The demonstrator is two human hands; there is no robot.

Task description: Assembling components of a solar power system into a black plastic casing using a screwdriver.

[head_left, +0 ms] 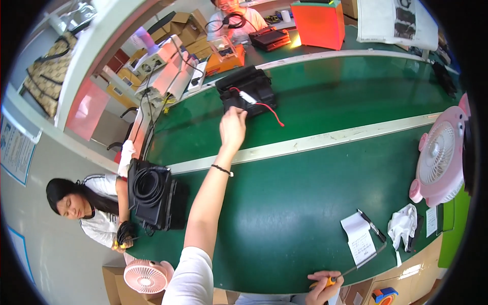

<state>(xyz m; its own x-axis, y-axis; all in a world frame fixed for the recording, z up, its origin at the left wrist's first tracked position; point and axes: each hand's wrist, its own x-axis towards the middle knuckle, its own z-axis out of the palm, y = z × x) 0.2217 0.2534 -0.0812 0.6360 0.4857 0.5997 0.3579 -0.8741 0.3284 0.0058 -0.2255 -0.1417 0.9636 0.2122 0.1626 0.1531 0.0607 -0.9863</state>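
Note:
My left arm stretches far across the green table. At its end my left hand (233,128) has its fingers closed on the near edge of a black case (264,90). A white connector (247,97) with red wire lies across the case, and the wire's loose end (277,118) trails onto the table to its right. Low in the picture, at the table's near edge, my right hand (324,288) is closed round the orange handle of a long, thin-shafted screwdriver (356,267). Its shaft points right, passing beside a sheet of paper (358,236).
A pen (371,225), crumpled white plastic (403,227) and a pink fan (439,150) are on the right. At left stand black cases (157,203) with coiled cable, beside a seated co-worker (96,208). Another person (236,23) sits across the table. A white strip (315,143) divides the tabletop.

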